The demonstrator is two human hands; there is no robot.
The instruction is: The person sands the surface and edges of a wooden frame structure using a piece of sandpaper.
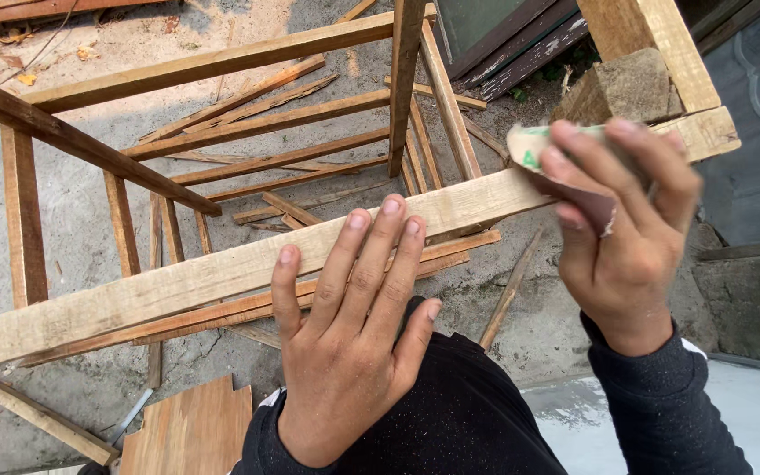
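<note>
Wooden rail (222, 277) at the top of the frame (63, 136) looks pale and fairly clean where the left hand (354, 343) lies flat on it, fingers spread. The right hand (622, 220) clutches folded sandpaper (573, 176) against the rail near the corner post (661, 44); that stretch seems the part under way, and the lower bars look rough.

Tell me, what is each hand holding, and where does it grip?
The right hand pinches a folded sandpaper sheet by its fold against the wooden rail. The left hand grips nothing; it lies flat on the rail.
</note>
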